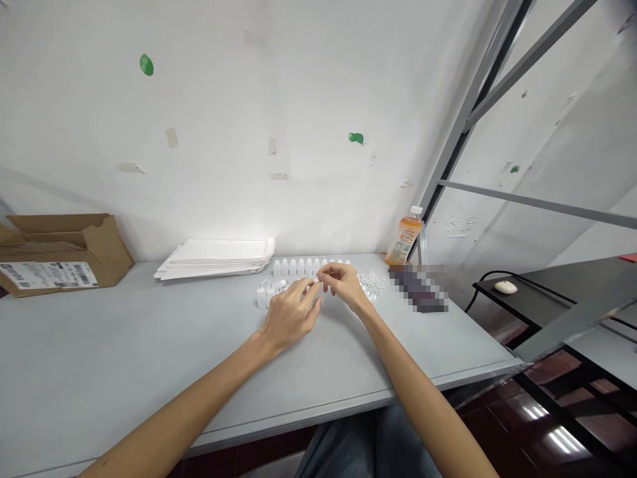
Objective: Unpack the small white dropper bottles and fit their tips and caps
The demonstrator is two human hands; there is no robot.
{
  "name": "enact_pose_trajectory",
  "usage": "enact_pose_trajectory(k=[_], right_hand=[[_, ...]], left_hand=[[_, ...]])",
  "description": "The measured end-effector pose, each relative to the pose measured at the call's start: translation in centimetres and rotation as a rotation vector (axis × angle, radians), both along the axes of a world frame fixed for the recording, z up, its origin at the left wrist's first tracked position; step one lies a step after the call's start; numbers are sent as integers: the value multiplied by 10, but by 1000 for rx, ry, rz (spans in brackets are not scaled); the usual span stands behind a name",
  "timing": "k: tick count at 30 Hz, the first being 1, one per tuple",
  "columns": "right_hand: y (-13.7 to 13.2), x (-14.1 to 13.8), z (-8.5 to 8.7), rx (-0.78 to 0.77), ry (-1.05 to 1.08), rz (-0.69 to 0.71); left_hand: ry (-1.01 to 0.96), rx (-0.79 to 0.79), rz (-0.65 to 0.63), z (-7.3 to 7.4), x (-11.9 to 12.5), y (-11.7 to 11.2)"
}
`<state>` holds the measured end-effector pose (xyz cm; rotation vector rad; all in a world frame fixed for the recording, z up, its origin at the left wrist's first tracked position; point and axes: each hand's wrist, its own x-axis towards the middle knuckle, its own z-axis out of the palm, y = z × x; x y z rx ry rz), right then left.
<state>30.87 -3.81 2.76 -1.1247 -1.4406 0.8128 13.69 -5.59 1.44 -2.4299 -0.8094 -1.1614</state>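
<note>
Several small white plastic bottles stand upright in a row (292, 267) at the back of the table. Nearer the front, a white bottle (261, 299) stands left of my left hand (292, 311). My left hand reaches over other small white pieces, its fingers bent and its thumb apart from them; nothing shows clearly in it. Its fingertips come close to those of my right hand (343, 281). My right thumb and forefinger are pinched together, and whatever lies between them is too small to name. Right of this hand lies a pile of small white parts (374, 284), partly hidden.
White sheets or envelopes (213, 257) lie stacked on the grey table (149, 358), with an opened cardboard box (64, 252) to their left. An orange drink bottle (405, 236) stands back right, near a blurred-out object (421, 289). A metal frame (455, 139) borders the right side.
</note>
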Motion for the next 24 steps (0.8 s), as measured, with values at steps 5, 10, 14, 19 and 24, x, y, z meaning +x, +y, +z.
enact_pose_trajectory(k=[5, 10, 14, 19, 24], right_hand=[[-2, 2, -1, -77, 53, 80], [0, 8, -3, -103, 94, 88], [-1, 11, 0, -111, 104, 95], [-3, 9, 2, -137, 126, 126], [-4, 10, 1, -166, 148, 143]], left_hand=[[10, 70, 48, -1, 4, -8], [30, 86, 46, -3, 7, -14], [35, 37, 86, -8, 7, -12], [16, -51, 92, -16, 6, -7], [19, -106, 91, -18, 6, -5]])
